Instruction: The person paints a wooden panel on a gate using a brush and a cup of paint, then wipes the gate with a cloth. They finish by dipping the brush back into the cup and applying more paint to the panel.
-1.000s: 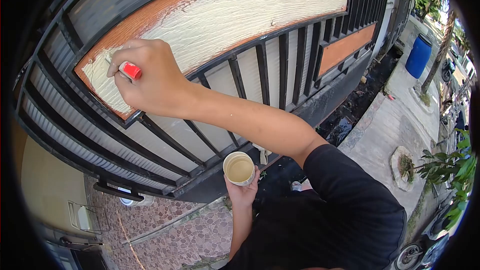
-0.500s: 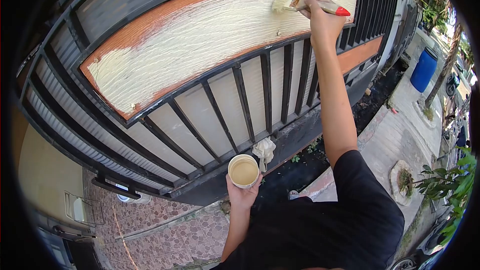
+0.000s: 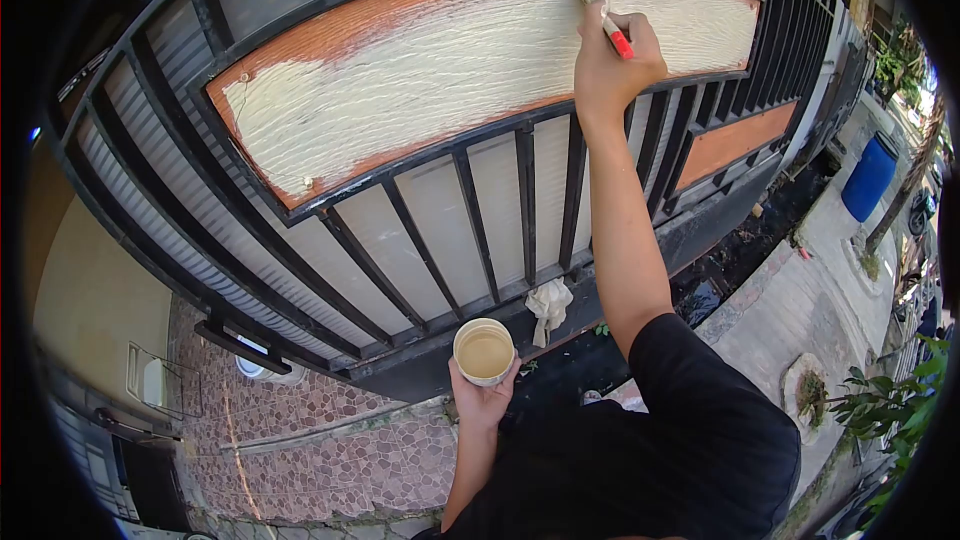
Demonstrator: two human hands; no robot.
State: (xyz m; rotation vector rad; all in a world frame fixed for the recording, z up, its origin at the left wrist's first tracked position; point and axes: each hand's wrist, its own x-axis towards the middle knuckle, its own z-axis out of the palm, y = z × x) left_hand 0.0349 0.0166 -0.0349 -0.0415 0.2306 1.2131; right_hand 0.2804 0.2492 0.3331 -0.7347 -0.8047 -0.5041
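Note:
My right hand [image 3: 612, 65] is closed around the handle of a paintbrush [image 3: 608, 18] with a red tip. Its pale bristles touch the upper edge of a long wooden board [image 3: 420, 70], which is set in a black metal fence. Cream paint covers most of the board, while orange-brown shows along the top and lower edges. Low in the view, my left hand [image 3: 482, 398] holds up a cup of cream paint [image 3: 485, 352], its opening facing me. The cup hides part of the left fingers.
A crumpled white cloth [image 3: 549, 308] hangs on the ledge below the fence bars [image 3: 470, 220]. A second, orange board [image 3: 738, 145] sits farther right. Beneath the fence runs a dark ditch [image 3: 700, 290]. A blue barrel [image 3: 870, 177] stands on the pavement at right.
The brush has swung from lying sideways to bristles pointing up, and has moved up to the board's top edge. The view has shifted slightly. The left hand still holds the cup.

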